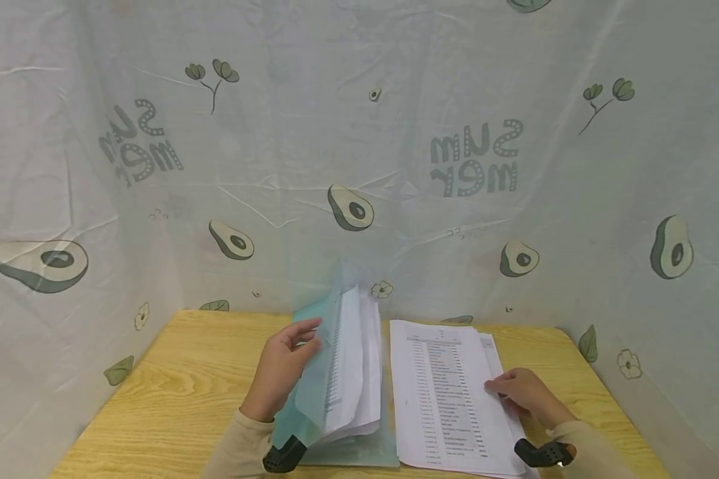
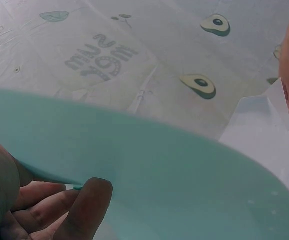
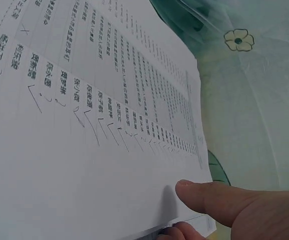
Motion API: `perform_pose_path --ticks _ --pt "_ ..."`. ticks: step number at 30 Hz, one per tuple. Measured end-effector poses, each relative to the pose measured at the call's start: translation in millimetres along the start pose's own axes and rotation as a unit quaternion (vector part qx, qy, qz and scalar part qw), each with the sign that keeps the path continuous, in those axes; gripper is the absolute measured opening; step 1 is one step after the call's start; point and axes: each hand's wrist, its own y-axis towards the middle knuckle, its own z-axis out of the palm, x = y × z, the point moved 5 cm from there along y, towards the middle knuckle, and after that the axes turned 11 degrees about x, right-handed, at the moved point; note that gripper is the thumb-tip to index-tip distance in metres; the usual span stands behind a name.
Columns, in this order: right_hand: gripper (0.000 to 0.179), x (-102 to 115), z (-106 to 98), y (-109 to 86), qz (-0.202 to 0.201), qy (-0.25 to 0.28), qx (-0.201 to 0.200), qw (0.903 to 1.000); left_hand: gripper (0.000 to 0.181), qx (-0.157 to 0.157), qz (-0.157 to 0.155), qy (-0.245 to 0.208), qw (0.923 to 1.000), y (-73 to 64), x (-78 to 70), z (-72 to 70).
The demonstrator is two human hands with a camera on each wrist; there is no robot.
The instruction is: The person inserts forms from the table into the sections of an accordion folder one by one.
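Note:
On the left, a translucent teal plastic folder point(image 1: 314, 399) has its cover lifted, with white papers point(image 1: 368, 362) fanned inside it. My left hand point(image 1: 281, 366) pinches the edge of that cover; the left wrist view has the teal sheet point(image 2: 159, 160) between thumb and fingers. Beside the folder lies a stack of printed sheets point(image 1: 434, 392) with a table of text. My right hand point(image 1: 524, 396) pinches the stack's right edge, thumb point(image 3: 209, 197) on top and fingers partly hidden underneath. Handwritten ticks and question marks run along the top sheet point(image 3: 109, 175) in the right wrist view.
Everything lies on a yellow wood-grain table point(image 1: 162, 392). A pale curtain point(image 1: 299, 133) printed with avocados and leaves hangs behind it and along both sides. Black straps point(image 1: 284, 456) sit on both wrists.

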Motion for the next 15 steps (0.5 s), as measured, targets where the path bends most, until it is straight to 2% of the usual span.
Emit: perform_pose_path --ticks 7,15 --pt "0.035 3.4 6.5 1.6 0.000 -0.027 -0.012 0.9996 0.037 0.001 0.001 -0.002 1.0000 -0.1 0.9 0.0" --pt "0.021 5.1 10.9 0.9 0.000 -0.025 -0.004 0.9997 0.037 0.001 0.003 -0.002 1.0000 -0.2 1.3 -0.3"
